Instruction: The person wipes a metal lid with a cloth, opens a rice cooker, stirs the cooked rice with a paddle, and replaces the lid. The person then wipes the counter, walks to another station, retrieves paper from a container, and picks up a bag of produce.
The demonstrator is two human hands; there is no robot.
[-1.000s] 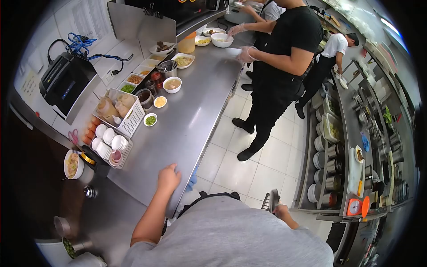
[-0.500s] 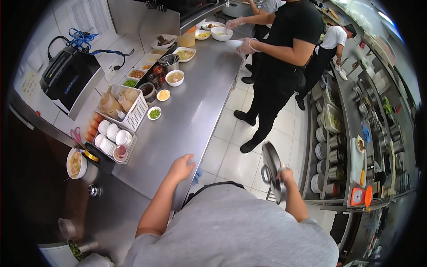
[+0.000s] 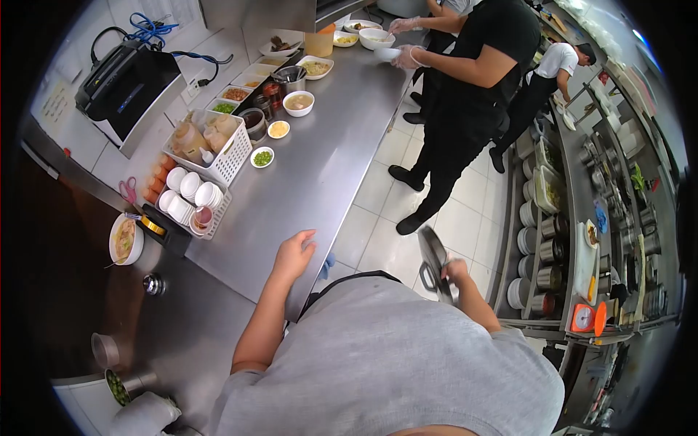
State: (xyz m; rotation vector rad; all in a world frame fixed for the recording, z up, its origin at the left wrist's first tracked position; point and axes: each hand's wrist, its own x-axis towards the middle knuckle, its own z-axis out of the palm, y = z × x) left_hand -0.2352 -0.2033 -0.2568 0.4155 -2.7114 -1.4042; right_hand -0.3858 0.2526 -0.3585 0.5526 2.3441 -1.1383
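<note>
My left hand (image 3: 293, 256) is over the front edge of the steel table, its fingers partly extended and nothing in them. Whether it touches the metal I cannot tell. Low on my right side, my right hand (image 3: 456, 270) grips a round metal pot lid (image 3: 435, 251). The lid is tilted nearly on edge above the floor, and a loop handle sticks out from its left face. My fingers are partly hidden against it.
The steel table (image 3: 291, 196) bears a small bowl of chopped greens (image 3: 262, 157), a soup bowl (image 3: 298, 104), a white bottle basket (image 3: 236, 149) and stacked white cups (image 3: 190, 185). A person in black (image 3: 465, 123) stands ahead, holding a bowl. Shelves of pots (image 3: 554, 251) line the right.
My view has shifted, so the table items appear farther up and right. The lid, still in my right hand, has turned more edge-on and sits slightly higher in view. My left hand stays unclasped.
</note>
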